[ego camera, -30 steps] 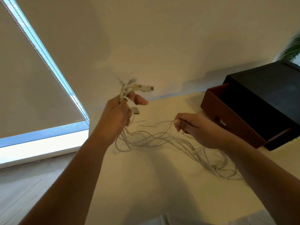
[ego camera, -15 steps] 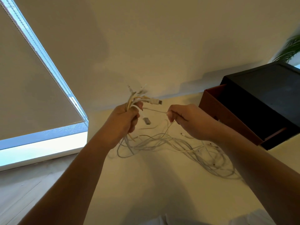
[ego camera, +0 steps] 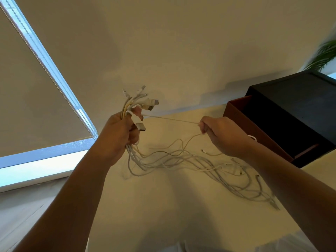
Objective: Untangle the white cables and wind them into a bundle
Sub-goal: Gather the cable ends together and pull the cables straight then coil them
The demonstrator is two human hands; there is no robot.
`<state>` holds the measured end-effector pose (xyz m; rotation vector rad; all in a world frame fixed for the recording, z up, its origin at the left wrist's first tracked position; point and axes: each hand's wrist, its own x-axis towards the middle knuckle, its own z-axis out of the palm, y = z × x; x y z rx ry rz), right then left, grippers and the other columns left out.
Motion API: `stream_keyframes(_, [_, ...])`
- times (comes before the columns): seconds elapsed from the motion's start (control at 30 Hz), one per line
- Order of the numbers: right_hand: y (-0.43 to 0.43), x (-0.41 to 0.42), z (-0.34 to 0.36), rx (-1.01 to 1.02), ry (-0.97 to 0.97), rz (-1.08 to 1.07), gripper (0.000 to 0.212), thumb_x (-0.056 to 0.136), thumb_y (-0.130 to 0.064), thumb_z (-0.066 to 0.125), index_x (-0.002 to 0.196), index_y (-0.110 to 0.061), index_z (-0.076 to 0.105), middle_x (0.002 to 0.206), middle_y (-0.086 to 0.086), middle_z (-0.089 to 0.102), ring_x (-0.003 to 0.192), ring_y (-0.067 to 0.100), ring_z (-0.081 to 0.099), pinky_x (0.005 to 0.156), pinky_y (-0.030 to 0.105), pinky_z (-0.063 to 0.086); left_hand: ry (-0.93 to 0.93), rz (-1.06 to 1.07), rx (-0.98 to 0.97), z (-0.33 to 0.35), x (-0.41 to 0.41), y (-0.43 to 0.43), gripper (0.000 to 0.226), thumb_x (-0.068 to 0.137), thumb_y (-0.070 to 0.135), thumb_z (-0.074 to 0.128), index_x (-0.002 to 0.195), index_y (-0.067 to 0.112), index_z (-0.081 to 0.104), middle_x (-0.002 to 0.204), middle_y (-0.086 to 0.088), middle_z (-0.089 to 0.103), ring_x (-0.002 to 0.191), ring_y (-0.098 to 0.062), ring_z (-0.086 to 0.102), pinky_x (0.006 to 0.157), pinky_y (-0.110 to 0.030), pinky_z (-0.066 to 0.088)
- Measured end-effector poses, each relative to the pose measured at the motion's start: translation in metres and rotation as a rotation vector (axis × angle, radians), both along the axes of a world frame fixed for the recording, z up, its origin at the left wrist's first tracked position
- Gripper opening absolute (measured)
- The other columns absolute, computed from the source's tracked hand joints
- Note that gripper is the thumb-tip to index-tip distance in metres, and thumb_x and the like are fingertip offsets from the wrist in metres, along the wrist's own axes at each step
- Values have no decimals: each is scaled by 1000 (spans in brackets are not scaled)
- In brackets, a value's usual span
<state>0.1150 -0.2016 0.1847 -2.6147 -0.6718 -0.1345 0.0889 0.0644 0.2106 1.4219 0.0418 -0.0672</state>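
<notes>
My left hand [ego camera: 120,131] grips a bunch of white cables [ego camera: 181,159] near their plug ends, and several connectors [ego camera: 147,104] fan out above my fist. The loose lengths hang down from the fist and trail in a tangle to the right across the cream table [ego camera: 163,206]. My right hand [ego camera: 221,133] pinches one thin white cable [ego camera: 171,119], which runs taut from the left fist to its fingertips and then droops back down into the tangle.
A dark box with a reddish-brown open drawer [ego camera: 263,135] stands on the table at the right, close to my right wrist. A wall rises behind the table. A window with a blind [ego camera: 36,106] is at the left, a plant [ego camera: 325,55] at the far right.
My right hand came up to the left fist, pinched one cable there and has drawn it out to the right, so the strand is now taut. The left hand rose slightly.
</notes>
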Motion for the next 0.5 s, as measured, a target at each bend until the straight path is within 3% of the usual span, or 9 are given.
stream_keyframes(0.1, [-6, 5, -8, 45, -16, -44, 22, 94, -14, 33, 80, -19, 49, 75, 4, 64, 65, 21, 58, 60, 39, 47, 7, 6, 3, -2, 0, 0, 54, 101, 11, 41, 52, 26, 58, 61, -2, 22, 41, -7, 19, 37, -17, 23])
stream_keyframes(0.23, [-10, 5, -11, 152, 73, -62, 27, 100, -14, 38, 77, -21, 49, 60, -8, 50, 53, 11, 45, 55, 31, 36, 11, 25, -33, 0, 0, 4, 60, 99, 2, 35, 53, 27, 63, 57, 5, 32, 40, -5, 20, 37, -16, 20])
stream_keyframes(0.4, [-3, -18, 7, 623, 289, 79, 31, 101, -26, 38, 75, -17, 53, 53, -10, 35, 50, 4, 27, 48, 16, 27, 23, 98, 0, -4, 7, 28, 53, 99, 3, 35, 58, 26, 59, 65, 1, 30, 42, -5, 21, 38, -16, 20])
stream_keyframes(0.5, [0, -25, 14, 553, 317, 151, 32, 101, -26, 38, 75, -17, 54, 54, -9, 36, 50, 3, 30, 49, 13, 28, 26, 138, 78, -10, 14, 35, 38, 101, 6, 36, 71, 22, 53, 59, 2, 32, 41, -5, 25, 37, -16, 26])
